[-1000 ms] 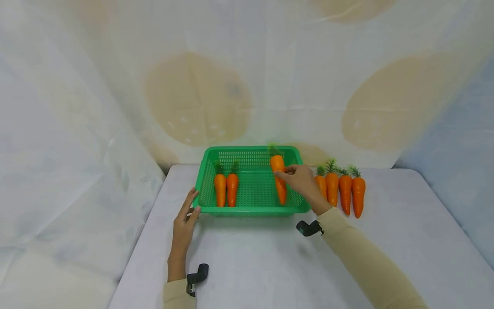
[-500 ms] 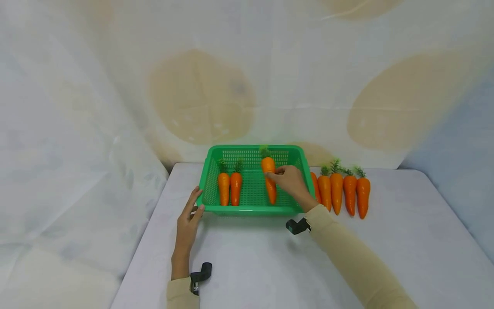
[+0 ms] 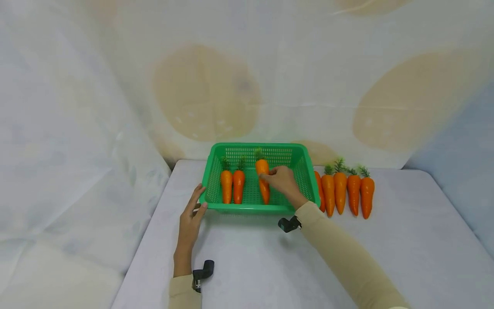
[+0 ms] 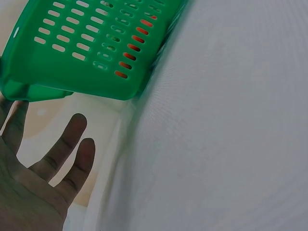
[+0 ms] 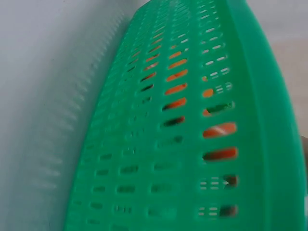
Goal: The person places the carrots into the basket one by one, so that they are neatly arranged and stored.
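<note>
White table [image 3: 247, 257], tan-blotched backdrop [image 3: 308, 77] — left hand [image 3: 189, 224] spread against green basket [image 3: 247, 208], right hand [image 3: 283, 179] pinching a carrot [image 3: 262, 166]

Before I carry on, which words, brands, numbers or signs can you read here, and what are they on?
None: no readable text on the green basket, the held carrot, the row of carrots, the white table or the patterned backdrop.
Black wrist devices: too small to tell.
</note>
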Demonstrator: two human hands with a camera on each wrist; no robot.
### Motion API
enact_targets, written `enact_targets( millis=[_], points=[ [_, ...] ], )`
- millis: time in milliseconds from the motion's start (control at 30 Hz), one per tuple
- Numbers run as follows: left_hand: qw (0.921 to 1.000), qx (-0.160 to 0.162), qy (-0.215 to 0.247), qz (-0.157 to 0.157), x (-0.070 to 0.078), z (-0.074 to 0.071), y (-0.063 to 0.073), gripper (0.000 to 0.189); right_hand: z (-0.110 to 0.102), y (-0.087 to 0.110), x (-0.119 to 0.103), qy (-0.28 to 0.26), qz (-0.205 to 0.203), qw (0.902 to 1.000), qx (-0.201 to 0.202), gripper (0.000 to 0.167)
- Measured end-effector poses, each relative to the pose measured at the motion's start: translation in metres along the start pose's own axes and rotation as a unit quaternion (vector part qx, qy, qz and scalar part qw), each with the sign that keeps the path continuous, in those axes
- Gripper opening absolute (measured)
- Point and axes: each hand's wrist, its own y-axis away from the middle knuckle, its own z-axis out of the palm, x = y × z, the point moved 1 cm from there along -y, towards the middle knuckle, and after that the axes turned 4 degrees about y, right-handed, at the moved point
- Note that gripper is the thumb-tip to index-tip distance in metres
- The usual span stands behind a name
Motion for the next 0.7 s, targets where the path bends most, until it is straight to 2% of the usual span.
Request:
enact_targets(
  millis=[233,433,700],
  points=[
    [0.9999,-0.001,-0.012,-0.002,0.002,0.000,0.000,0.047,0.012,-0.005,-0.005,-0.002,0.006,0.9999,-0.013,0.042],
    [1.0000,-0.001,-0.004,-0.005,0.002,0.000,-0.001,0.048,0.023,-0.010,-0.008,0.002,0.017,0.9997,-0.017,0.035],
    [1.0000,0.000,-0.009,-0.003,0.002,0.000,-0.001,0.048,0.036,-0.019,-0.008,0.011,0.040,0.9985,-0.037,0.048]
  ],
)
